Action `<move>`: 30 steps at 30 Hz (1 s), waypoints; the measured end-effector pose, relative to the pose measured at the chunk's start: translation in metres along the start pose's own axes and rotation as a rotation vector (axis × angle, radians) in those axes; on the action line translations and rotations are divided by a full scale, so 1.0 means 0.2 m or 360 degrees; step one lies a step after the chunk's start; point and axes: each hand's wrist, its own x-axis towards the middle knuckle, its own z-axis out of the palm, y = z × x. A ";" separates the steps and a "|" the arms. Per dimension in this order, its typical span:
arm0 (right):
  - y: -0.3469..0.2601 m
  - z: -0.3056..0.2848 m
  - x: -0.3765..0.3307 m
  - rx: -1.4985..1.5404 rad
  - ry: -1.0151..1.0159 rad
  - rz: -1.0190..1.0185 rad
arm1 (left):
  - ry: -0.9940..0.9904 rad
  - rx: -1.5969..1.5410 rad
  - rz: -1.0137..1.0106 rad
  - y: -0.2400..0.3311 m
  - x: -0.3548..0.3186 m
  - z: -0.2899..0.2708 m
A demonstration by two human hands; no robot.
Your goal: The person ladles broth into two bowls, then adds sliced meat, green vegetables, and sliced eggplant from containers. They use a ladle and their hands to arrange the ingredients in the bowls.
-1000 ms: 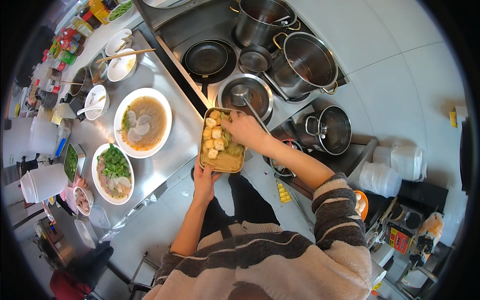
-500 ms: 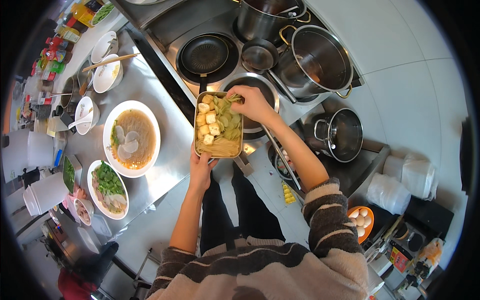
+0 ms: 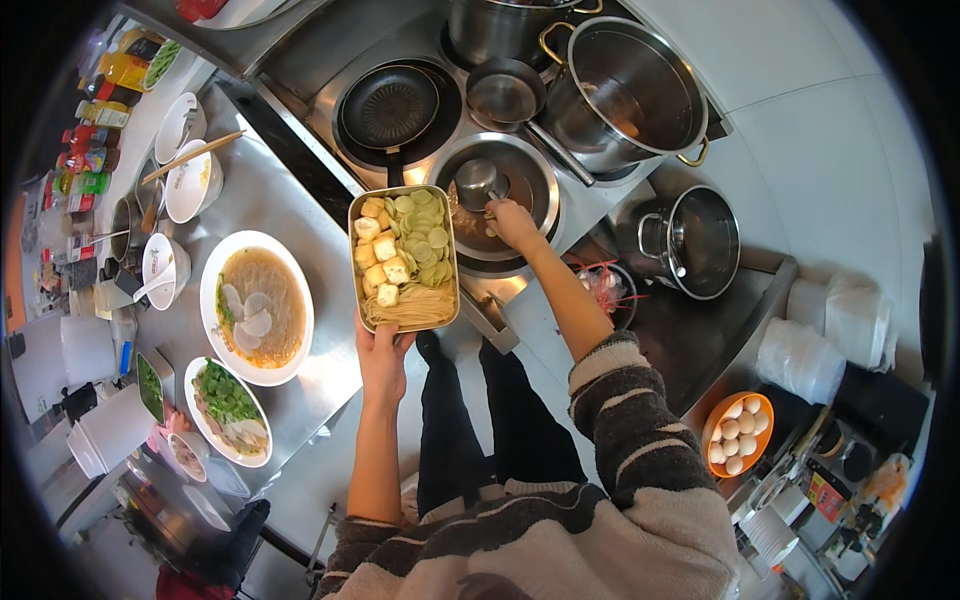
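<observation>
Our left hand (image 3: 383, 352) clamped under one tray (image 3: 404, 258) of tofu, greens, noodles, held above the bench (image 3: 325, 375) edge, our right hand (image 3: 512, 222) closed on one ladle (image 3: 478, 183) in a pan (image 3: 528, 178), two filled bowls (image 3: 256, 306) on the bench.

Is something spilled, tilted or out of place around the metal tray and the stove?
Nothing stands out. The left hand holds the metal tray level, food inside; the right hand grips a ladle in the wok.
</observation>
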 end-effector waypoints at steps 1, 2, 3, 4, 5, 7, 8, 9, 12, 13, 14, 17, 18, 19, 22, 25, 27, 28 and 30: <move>0.03 0.05 0.00 -0.0023 0.0005 -0.0066 | -0.0001 -0.0001 0.0017 0.00 0.02 0.00; 0.03 0.07 0.00 -0.0057 -0.0007 -0.0078 | 0.0002 0.0005 0.0026 0.00 0.01 0.00; 0.04 0.09 0.00 -0.0109 -0.0052 -0.0045 | -0.0007 0.0006 0.0049 0.00 0.01 -0.01; 0.04 0.09 0.00 -0.0164 -0.0093 -0.0016 | -0.0019 -0.0005 0.0082 0.01 0.01 -0.01; 0.03 0.09 -0.01 -0.0149 -0.0058 -0.0024 | -0.0017 0.0006 0.0077 0.01 0.01 -0.01; 0.02 0.08 -0.03 -0.0123 0.0041 -0.0055 | -0.0030 -0.0012 0.0104 0.02 0.00 -0.02; 0.01 0.09 -0.04 -0.0039 0.0111 -0.0070 | -0.0021 0.0008 0.0083 0.02 0.01 -0.02; 0.01 0.07 -0.05 0.0039 0.0211 -0.0096 | -0.0031 0.0000 0.0089 0.02 0.01 -0.02; -0.02 0.06 -0.10 0.0014 0.0650 -0.0374 | -0.0053 0.0020 0.0069 0.04 0.00 -0.01; -0.03 0.05 -0.14 -0.0052 0.0711 -0.0410 | -0.0033 0.0029 0.0047 0.04 0.00 -0.01; -0.05 0.04 -0.18 -0.0017 0.0877 -0.0451 | -0.0061 0.0039 0.0068 0.05 -0.01 0.00; -0.12 0.04 -0.38 0.0299 0.1044 -0.0239 | -0.0073 0.0065 0.0093 0.04 -0.02 0.03; -0.15 0.07 -0.50 0.0475 0.1112 -0.0188 | -0.0078 0.0071 0.0092 0.04 -0.02 0.04; -0.17 0.11 -0.64 0.0641 0.1143 -0.0131 | -0.0115 0.0059 0.0113 0.03 -0.02 0.05; -0.14 0.32 -1.03 0.1074 0.1196 0.0387 | -0.0122 0.0117 0.0138 -0.01 -0.01 0.06; 0.18 0.52 -1.24 0.1458 0.1255 0.1028 | -0.0276 0.0205 0.0140 -0.04 0.02 0.10; 0.41 0.73 -1.21 0.1670 0.1357 0.1109 | -0.0275 0.0198 0.0151 -0.08 0.06 0.12; 0.51 0.84 -1.18 0.1927 0.1343 0.1200 | -0.0262 0.0227 0.0212 -0.10 0.09 0.14; 0.68 1.07 -1.07 0.1575 0.1477 0.0869 | -0.0322 0.0159 0.0265 -0.13 0.15 0.16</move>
